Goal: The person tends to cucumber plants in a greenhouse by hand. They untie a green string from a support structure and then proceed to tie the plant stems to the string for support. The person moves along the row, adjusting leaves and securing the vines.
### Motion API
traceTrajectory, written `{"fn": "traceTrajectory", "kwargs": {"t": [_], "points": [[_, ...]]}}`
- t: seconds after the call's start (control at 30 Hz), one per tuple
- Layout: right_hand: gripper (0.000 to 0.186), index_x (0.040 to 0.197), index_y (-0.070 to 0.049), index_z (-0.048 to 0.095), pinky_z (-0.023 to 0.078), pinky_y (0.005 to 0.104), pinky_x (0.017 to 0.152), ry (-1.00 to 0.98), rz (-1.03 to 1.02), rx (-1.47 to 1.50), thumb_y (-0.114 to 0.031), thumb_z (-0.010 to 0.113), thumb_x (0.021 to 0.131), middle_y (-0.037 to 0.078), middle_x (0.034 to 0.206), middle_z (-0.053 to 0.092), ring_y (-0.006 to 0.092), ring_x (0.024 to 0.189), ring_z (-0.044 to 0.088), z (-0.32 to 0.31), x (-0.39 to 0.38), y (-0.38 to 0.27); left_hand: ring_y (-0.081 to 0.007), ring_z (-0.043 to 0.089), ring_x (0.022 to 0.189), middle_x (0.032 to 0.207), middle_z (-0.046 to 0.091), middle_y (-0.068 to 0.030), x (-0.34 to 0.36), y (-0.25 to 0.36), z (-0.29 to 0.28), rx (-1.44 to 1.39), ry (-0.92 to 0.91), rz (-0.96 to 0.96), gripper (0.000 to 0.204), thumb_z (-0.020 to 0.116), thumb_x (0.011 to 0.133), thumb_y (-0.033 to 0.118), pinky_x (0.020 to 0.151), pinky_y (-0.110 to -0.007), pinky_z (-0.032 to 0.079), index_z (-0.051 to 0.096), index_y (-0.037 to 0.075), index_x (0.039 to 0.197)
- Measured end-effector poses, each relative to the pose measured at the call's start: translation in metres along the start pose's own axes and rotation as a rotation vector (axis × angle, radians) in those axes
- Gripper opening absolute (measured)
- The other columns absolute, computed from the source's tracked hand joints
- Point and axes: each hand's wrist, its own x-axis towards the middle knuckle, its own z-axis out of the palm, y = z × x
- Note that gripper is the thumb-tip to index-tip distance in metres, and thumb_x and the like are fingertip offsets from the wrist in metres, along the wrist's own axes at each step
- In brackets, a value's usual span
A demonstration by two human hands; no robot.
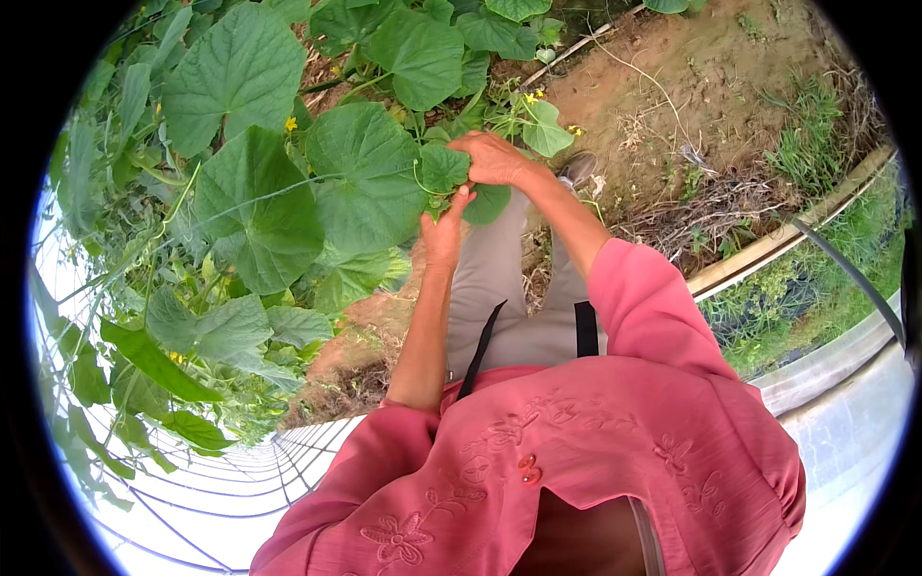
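In front of me my left hand (444,232) and my right hand (492,158) meet at the growing tip of a leafy vine that looks like cucumber. My left hand is closed in a pinch on the young shoot (437,204), its thumb pointing up. Just above it, the fingers of my right hand curl in beside a small crinkled leaf (445,169); what they grip is partly hidden. A broad green leaf (365,178) spreads directly left of both hands. Below my right hand hangs another leaf (488,204).
Dense vines with big leaves (235,77) fill the left, crossed by a thin string (259,199). Yellow flowers (291,125) dot the plants. Bare soil (615,91) lies at right, with dry stalks (691,226) along a wooden edging (788,226). A dark hose or pipe (855,278) curves beyond it.
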Motion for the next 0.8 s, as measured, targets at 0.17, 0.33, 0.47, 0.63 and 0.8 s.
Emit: {"fn": "traceTrajectory", "kwargs": {"t": [0.17,0.33,0.47,0.63,0.8], "points": [[0.019,0.092,-0.007,0.065,0.048,0.0366,0.074,0.417,0.147,0.255,-0.024,0.061,0.083,0.008,0.088,0.066,0.0262,0.083,0.06,-0.019,-0.01,0.003,-0.0236,0.061,0.1,0.113,0.061,-0.0159,0.0,0.005,0.0,-0.055,0.005,-0.093,0.035,0.065,0.087,0.007,0.092,-0.038,0.049,0.053,-0.006,0.117],[0.018,0.094,-0.003,0.063,0.048,0.0294,0.07,0.361,0.138,0.424,-0.017,0.06,0.084,0.005,0.088,0.064,0.0183,0.076,0.06,-0.03,-0.041,-0.005,-0.0242,0.062,0.097,0.107,0.062,-0.0134,0.013,0.017,0.014,-0.212,-0.028,-0.012,0.027,0.063,0.087,0.004,0.093,-0.036,0.049,0.055,-0.005,0.112],[0.014,0.096,-0.002,0.061,0.049,0.0309,0.072,0.389,-0.033,0.333,-0.006,0.057,0.083,0.007,0.092,0.062,0.0197,0.081,0.062,-0.024,-0.057,-0.019,-0.0193,0.062,0.092,0.101,0.062,-0.0108,0.03,0.02,0.023,-0.247,-0.083,0.013,0.021,0.064,0.087,0.005,0.084,-0.033,0.051,0.059,-0.003,0.106],[0.018,0.1,0.001,0.058,0.051,0.0321,0.073,0.521,0.077,0.669,-0.003,0.06,0.083,0.012,0.093,0.062,0.0219,0.083,0.064,-0.015,-0.055,-0.018,-0.02,0.061,0.093,0.106,0.061,-0.0127,0.046,0.031,0.04,-0.076,-0.151,-0.051,0.019,0.063,0.088,0.005,0.088,-0.035,0.05,0.058,-0.002,0.105],[0.026,0.101,0.001,0.057,0.052,0.0322,0.074,0.603,0.077,0.204,-0.009,0.068,0.08,0.01,0.094,0.059,0.0196,0.082,0.062,-0.035,-0.062,-0.015,-0.0203,0.058,0.103,0.114,0.058,-0.0158,0.04,0.036,0.048,-0.126,-0.298,-0.042,0.025,0.055,0.089,0.001,0.091,-0.035,0.049,0.055,-0.007,0.112]]}}
